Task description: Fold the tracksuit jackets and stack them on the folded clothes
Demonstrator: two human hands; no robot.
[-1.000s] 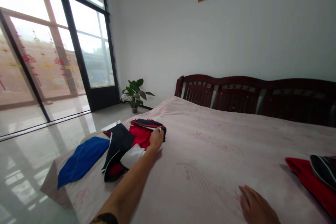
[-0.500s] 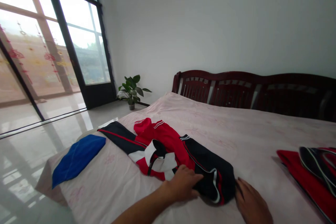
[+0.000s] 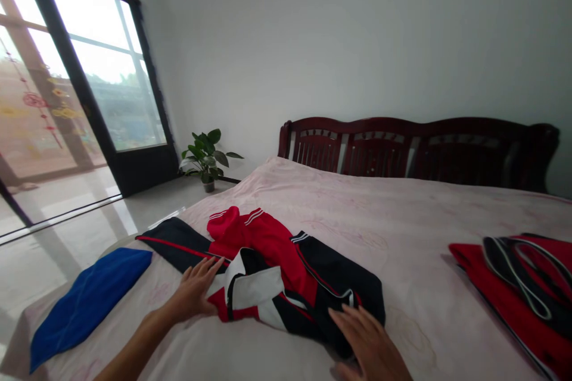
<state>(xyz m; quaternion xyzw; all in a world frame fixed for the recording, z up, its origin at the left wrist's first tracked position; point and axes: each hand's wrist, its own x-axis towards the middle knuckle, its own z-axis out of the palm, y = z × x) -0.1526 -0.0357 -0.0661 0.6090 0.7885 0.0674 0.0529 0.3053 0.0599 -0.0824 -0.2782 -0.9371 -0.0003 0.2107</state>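
Note:
A red, navy and white zip-up jacket (image 3: 281, 237) lies partly folded on the pink bedsheet (image 3: 339, 202). Its white collar part (image 3: 258, 287) faces up near the middle, and one navy sleeve (image 3: 172, 238) stretches out to the left. My left hand (image 3: 194, 292) rests on the jacket's left side, fingers stretched out. Over the navy part at the right lies my right hand (image 3: 369, 342), its fingers spread and touching the cloth. The thumb side of that hand is partly cut off by the lower edge.
A blue cloth item (image 3: 92, 303) lies at the bed's left edge. Folded red and navy clothing (image 3: 513, 292) sits on the right. Behind the bed stands a dark wooden headboard (image 3: 379, 146); a potted plant (image 3: 208, 158) is on the floor near the glass door (image 3: 118, 83).
My left hand has moved left from the navy part to the jacket's left side. My right hand has come from the right edge onto the navy cloth. The white collar part now lies flatter.

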